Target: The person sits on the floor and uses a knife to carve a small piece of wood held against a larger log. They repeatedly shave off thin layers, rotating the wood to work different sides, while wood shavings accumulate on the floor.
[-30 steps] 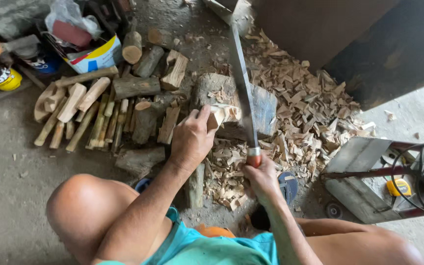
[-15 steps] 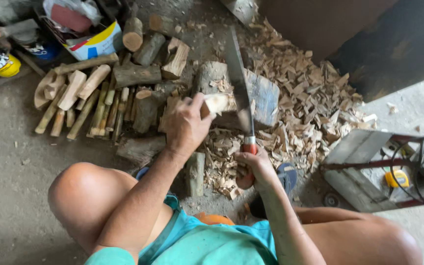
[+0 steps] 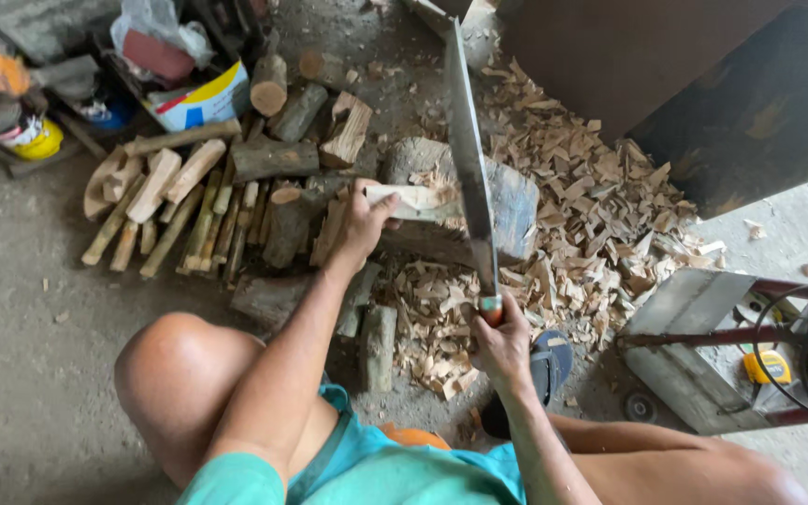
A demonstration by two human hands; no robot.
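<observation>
Left hand [image 3: 359, 227] gripping wood piece [image 3: 406, 200], right hand [image 3: 502, 341] gripping machete [image 3: 468, 159]

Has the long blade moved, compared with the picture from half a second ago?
Yes. The long blade was down on the chopping block then; now it is raised, its tip pointing away past the block. The right hand grips its handle, the left hand holds the pale wood piece.

A long steel machete [image 3: 468, 159] with a reddish handle points toward twelve o'clock, blade raised over the grey chopping block [image 3: 507, 201]. A pale, freshly cut wood piece [image 3: 411, 199] lies across the block's nine o'clock edge, one end gripped.
</observation>
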